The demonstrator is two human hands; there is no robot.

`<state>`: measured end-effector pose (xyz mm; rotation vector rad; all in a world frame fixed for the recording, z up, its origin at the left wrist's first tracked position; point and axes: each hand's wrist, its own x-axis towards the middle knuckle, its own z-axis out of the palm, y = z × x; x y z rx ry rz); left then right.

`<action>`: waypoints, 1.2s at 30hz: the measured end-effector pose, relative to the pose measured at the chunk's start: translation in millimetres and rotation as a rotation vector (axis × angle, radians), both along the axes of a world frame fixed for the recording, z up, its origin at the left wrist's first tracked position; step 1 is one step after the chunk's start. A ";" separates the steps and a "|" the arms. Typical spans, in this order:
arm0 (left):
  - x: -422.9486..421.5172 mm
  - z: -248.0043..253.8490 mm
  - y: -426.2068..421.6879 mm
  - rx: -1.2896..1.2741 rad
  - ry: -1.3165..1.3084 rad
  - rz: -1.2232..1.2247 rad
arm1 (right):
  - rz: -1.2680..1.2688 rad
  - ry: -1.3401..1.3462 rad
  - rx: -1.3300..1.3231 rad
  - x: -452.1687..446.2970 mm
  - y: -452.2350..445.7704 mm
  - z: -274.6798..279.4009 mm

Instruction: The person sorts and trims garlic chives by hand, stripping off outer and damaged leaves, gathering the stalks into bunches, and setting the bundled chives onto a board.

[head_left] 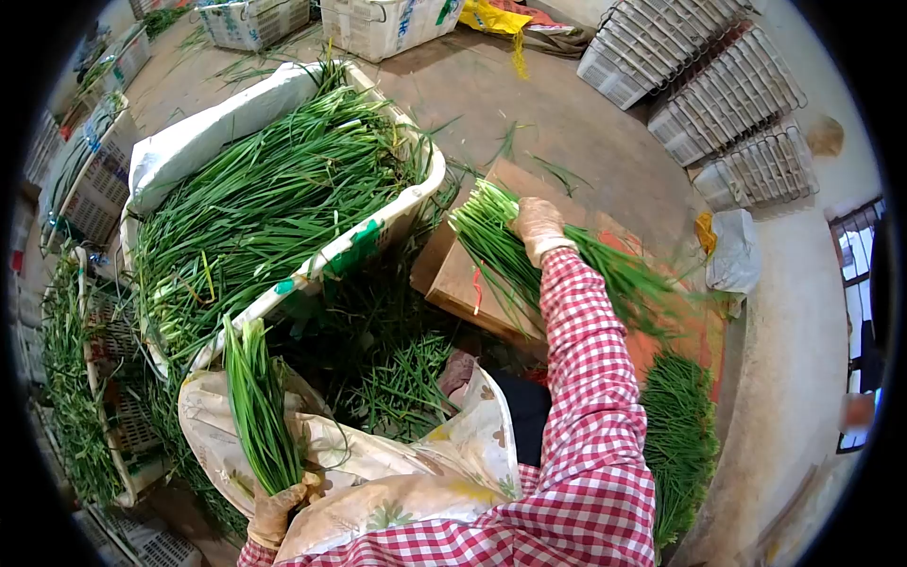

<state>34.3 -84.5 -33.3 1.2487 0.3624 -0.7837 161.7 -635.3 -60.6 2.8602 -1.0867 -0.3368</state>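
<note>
My left hand (276,510), in a pale glove, is closed around the lower end of a bunch of garlic chives (257,406). That bunch points away from me across my lap, over the pale patterned apron (378,506). My right hand (539,225), also gloved, reaches forward and grips a second bunch of garlic chives (491,231) over a brown box-like stand (463,283). Its pale stem ends point left, and its blurred leaves trail right. A red strip (477,288) hangs by the stand. The right fingers are partly hidden behind the hand.
A large white crate (430,180) heaped with loose chives stands ahead left. Cut leaves (397,387) lie on the floor between crate and stand. More chives (678,439) are piled at right. Stacked white crates (727,94) line the right wall; a white bag (732,250) sits below them.
</note>
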 end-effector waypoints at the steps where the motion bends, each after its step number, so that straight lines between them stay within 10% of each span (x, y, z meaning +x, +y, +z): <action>1: 0.1 -1.0 0.2 0.006 0.001 0.002 | -0.043 0.006 0.049 3.1 -0.7 -9.8; 8: 1.5 -10.2 -1.7 0.020 0.085 0.005 | 0.062 -0.424 0.040 -20.3 -37.1 -47.5; 10: 2.6 -7.1 -4.9 0.050 0.056 -0.016 | 0.260 -0.954 0.318 -45.0 -55.0 -30.3; 12: 3.7 -5.6 -7.4 0.019 0.112 -0.008 | -0.050 -1.064 0.333 -63.7 -66.8 -5.7; 15: 6.6 -0.7 -13.5 0.055 0.032 -0.050 | -0.013 -1.056 0.476 -73.2 -93.7 15.5; 18: 13.2 8.2 -23.5 -0.003 -0.057 -0.105 | 0.154 -0.669 -0.185 -46.6 -47.3 49.2; 23: 8.5 7.6 -11.9 -0.035 -0.097 -0.141 | 0.438 -0.902 0.006 21.5 -20.9 -63.4; 28: -0.6 7.1 -6.4 -0.073 -0.065 -0.130 | 0.128 -0.275 0.029 26.4 9.3 -49.6; 33: 3.5 23.3 -10.6 -0.198 -0.086 -0.023 | 0.598 -0.760 -0.248 14.4 6.8 -38.4; 36: 0.7 19.9 3.3 0.131 -0.129 -0.173 | 0.278 -0.722 1.322 -27.7 126.7 24.4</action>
